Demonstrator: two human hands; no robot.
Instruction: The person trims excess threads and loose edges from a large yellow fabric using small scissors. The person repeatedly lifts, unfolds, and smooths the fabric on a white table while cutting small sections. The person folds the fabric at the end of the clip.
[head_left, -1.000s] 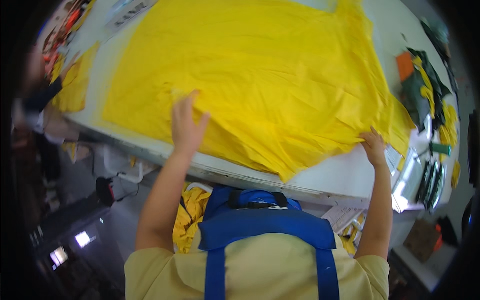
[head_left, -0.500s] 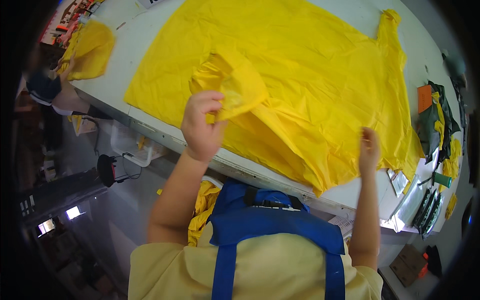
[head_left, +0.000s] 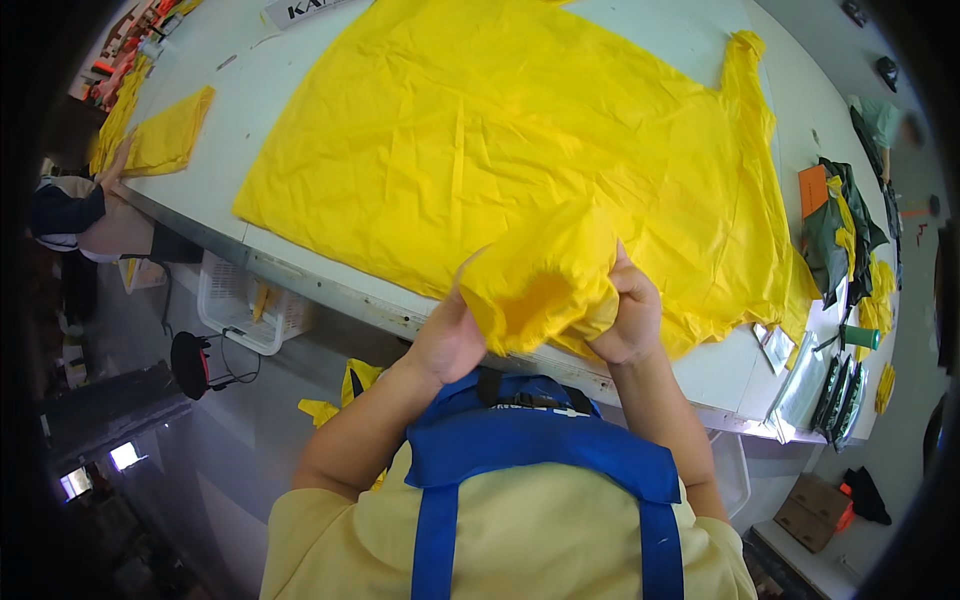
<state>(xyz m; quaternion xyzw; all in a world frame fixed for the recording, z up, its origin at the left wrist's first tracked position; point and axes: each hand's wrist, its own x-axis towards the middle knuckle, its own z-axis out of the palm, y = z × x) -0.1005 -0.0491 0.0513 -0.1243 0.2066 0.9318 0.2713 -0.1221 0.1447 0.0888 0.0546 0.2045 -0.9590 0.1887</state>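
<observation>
A large yellow raincoat (head_left: pixel 400 170) lies spread over the white table. Its near sleeve is lifted at the table's front edge, and the gathered, elastic-looking cuff (head_left: pixel 530 290) gapes toward me. My left hand (head_left: pixel 452 335) grips the left side of the cuff, its fingertips partly hidden by the fabric. On the opposite side, my right hand (head_left: pixel 630 310) pinches the fabric between thumb and fingers. The other sleeve (head_left: pixel 745 75) stretches out toward the far right.
At the left, another person's hand (head_left: pixel 115 165) rests by a folded yellow piece (head_left: pixel 170 135). A white basket (head_left: pixel 235 305) stands below the table edge. Dark garments with an orange card (head_left: pixel 812 192), clear plastic bags (head_left: pixel 800 405) and a green roll (head_left: pixel 860 337) lie at the right.
My right hand has come left to the sleeve and taken hold of it. My left hand has moved right and down with the cuff, which now opens toward me.
</observation>
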